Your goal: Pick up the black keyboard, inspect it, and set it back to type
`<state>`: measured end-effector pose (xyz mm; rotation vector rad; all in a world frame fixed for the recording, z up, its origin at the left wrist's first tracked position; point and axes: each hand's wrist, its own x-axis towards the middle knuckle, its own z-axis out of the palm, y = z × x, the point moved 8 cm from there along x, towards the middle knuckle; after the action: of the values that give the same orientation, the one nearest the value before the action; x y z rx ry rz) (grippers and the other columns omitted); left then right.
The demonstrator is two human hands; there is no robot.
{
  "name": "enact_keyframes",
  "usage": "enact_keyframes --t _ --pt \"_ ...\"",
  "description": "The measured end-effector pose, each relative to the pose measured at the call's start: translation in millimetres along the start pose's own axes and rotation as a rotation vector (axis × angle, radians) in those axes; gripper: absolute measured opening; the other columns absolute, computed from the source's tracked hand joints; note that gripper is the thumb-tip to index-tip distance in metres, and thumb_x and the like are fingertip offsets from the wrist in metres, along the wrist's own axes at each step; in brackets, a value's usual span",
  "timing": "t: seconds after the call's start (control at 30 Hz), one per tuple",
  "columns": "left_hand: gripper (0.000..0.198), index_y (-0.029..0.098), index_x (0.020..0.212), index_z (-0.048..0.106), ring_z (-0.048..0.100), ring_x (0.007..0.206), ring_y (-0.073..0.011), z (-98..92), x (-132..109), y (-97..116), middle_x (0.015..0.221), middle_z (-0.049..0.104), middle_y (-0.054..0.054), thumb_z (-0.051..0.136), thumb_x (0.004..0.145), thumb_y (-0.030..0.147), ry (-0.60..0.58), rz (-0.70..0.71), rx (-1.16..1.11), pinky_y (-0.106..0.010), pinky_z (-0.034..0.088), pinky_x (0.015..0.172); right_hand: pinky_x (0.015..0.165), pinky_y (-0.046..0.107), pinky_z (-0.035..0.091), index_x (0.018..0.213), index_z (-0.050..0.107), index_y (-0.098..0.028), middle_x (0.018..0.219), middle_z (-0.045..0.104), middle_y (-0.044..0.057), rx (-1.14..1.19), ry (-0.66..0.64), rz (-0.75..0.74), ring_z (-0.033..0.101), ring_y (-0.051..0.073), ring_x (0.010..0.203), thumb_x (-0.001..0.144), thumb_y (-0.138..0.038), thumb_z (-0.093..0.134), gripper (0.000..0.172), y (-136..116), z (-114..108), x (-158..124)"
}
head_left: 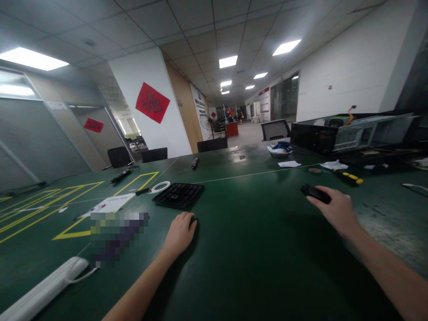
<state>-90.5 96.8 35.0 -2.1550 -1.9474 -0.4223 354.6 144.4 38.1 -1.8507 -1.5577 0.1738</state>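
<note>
My left hand (179,233) rests on the dark green table (247,249), fingers curled under into a loose fist with nothing visible in it. It lies just in front of a black keyboard (179,195). My right hand (334,208) reaches forward to the right, its fingers closed on a small black device (313,192) that sticks out to the left of the fingertips.
A white power strip (43,290) lies at the near left, a white cable coil (160,187) and papers (109,205) sit beside yellow floor-style tape markings. An open computer case (351,133), a yellow-handled tool (349,177), a bowl (280,151) and chairs stand at the far side.
</note>
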Motion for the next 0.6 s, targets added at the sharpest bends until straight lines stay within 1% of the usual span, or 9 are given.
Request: enact_keyframes --t 0.03,0.1,0.17,0.2,0.23,0.3,0.4,0.5,0.6 --pt "0.027 0.014 0.097 0.054 0.05 0.093 -0.0198 -0.8 0.1 0.4 0.098 0.057 -0.009 0.037 0.083 0.029 0.003 -0.002 0.004 -0.032 0.036 0.084 0.089 0.042 0.032 0.111 0.046 -0.009 0.106 0.051 0.017 -0.089 0.03 0.039 0.044 0.029 0.101 0.073 -0.042 0.044 0.051 14.1 -6.3 3.8" --pt "0.028 0.013 0.097 0.054 0.05 0.093 -0.0202 -2.8 0.0 1.0 0.098 0.057 -0.009 0.036 0.083 0.03 0.021 0.003 0.01 -0.033 0.036 0.083 0.089 0.046 0.03 0.113 0.045 -0.007 0.104 0.05 0.02 -0.251 0.014 0.109 0.042 0.033 0.102 0.075 -0.043 0.038 0.053 36.4 -8.6 6.9" --pt "0.029 0.013 0.096 0.055 0.05 0.093 -0.0205 -4.4 -0.2 0.7 0.098 0.057 -0.01 0.036 0.083 0.03 0.044 0.011 0.016 -0.034 0.037 0.083 0.088 0.05 0.029 0.115 0.045 -0.011 0.108 0.047 0.021 -0.379 -0.045 0.182 0.04 0.036 0.104 0.075 -0.045 0.033 0.053 51.0 -3.1 5.2" --pt "0.029 0.013 0.096 0.055 0.05 0.092 -0.0206 -4.9 -0.3 0.2 0.098 0.057 -0.01 0.036 0.083 0.031 0.054 0.013 0.018 -0.034 0.037 0.083 0.088 0.054 0.026 0.115 0.044 -0.013 0.111 0.045 0.021 -0.411 -0.056 0.203 0.037 0.039 0.107 0.074 -0.046 0.033 0.054 54.0 -0.5 3.6" --pt "0.029 0.013 0.096 0.055 0.05 0.092 -0.0206 -5.1 -0.5 -0.2 0.098 0.058 -0.01 0.036 0.083 0.031 0.061 0.015 0.021 -0.034 0.037 0.083 0.089 0.058 0.023 0.116 0.044 -0.014 0.114 0.043 0.021 -0.431 -0.045 0.208 0.033 0.041 0.109 0.073 -0.048 0.033 0.056 53.8 0.9 1.9" --pt "0.029 0.013 0.096 0.055 0.05 0.092 -0.0205 -5.5 -0.6 -0.5 0.098 0.058 -0.009 0.036 0.083 0.031 0.071 0.018 0.027 -0.034 0.037 0.082 0.09 0.063 0.017 0.117 0.042 -0.014 0.119 0.039 0.021 -0.439 0.037 0.18 0.026 0.043 0.113 0.07 -0.052 0.034 0.061 46.6 -0.9 -1.1" --pt "0.029 0.014 0.099 0.054 0.049 0.095 -0.0206 -7.2 -1.3 0.9 0.101 0.057 -0.009 0.037 0.083 0.031 0.082 0.009 0.056 -0.033 0.036 0.083 0.092 0.064 0.014 0.117 0.041 -0.011 0.121 0.037 0.021 -0.428 0.142 0.138 0.022 0.041 0.115 0.069 -0.05 0.034 0.063 34.1 -5.6 -5.3" --pt "0.034 0.013 0.104 0.052 0.048 0.096 -0.0223 -10.2 -2.8 1.2 0.104 0.054 -0.011 0.036 0.083 0.034 0.091 -0.046 0.147 -0.034 0.035 0.083 0.093 0.064 0.013 0.119 0.037 -0.01 0.123 0.034 0.021 -0.451 0.158 0.144 0.02 0.04 0.117 0.07 -0.047 0.033 0.062 29.3 -7.2 -7.4" --pt "0.04 0.011 0.102 0.052 0.051 0.088 -0.0242 -9.1 -4.7 -3.2 0.097 0.054 -0.013 0.033 0.083 0.041 0.048 -0.146 0.257 -0.035 0.037 0.077 0.092 0.064 0.011 0.12 0.034 -0.007 0.119 0.037 0.024 -0.423 0.095 0.159 0.021 0.042 0.116 0.071 -0.045 0.032 0.062 35.3 -2.3 -5.5"
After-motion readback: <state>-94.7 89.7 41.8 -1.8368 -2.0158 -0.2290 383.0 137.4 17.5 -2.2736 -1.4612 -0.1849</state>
